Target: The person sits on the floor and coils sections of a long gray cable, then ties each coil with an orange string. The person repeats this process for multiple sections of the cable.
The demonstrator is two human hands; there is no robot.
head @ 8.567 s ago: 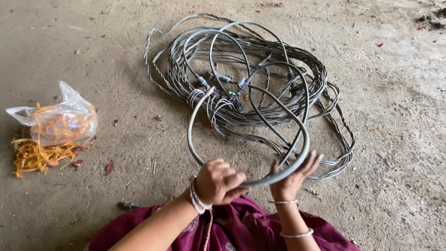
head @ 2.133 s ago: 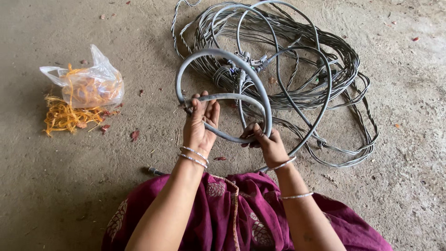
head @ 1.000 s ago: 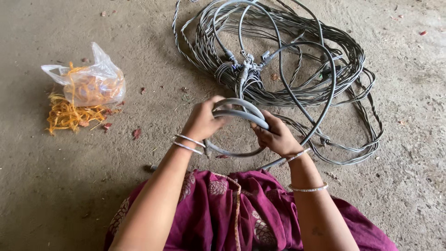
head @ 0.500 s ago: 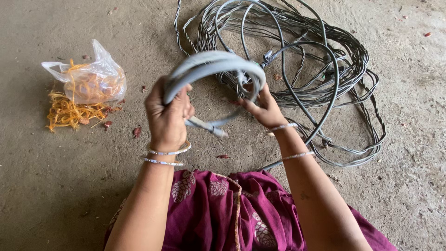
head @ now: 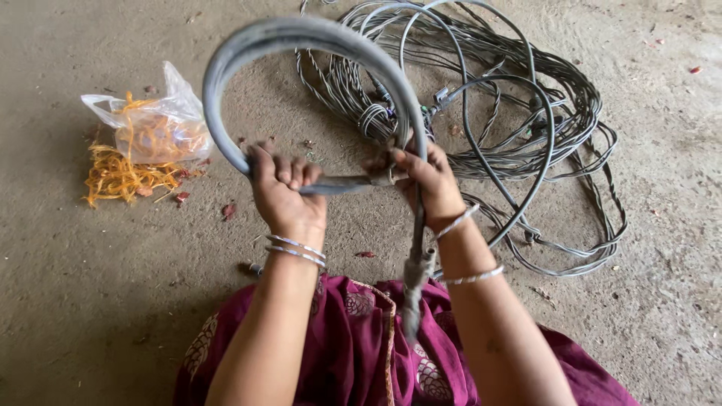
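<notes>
Left hand (head: 284,192) fisted round grey cable (head: 301,37) arching above floor (head: 113,301), right hand (head: 425,177) gripping its other side, clear bag (head: 154,124) of orange strands (head: 113,177) far left, wire tangle (head: 519,113) beyond.

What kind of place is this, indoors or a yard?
Probably a rough work floor, a shed or a yard; I cannot tell which. The bare concrete floor is dusty with scattered bits, a tangle of grey cables lies straight on it, and a plastic bag of orange strands sits nearby.
</notes>
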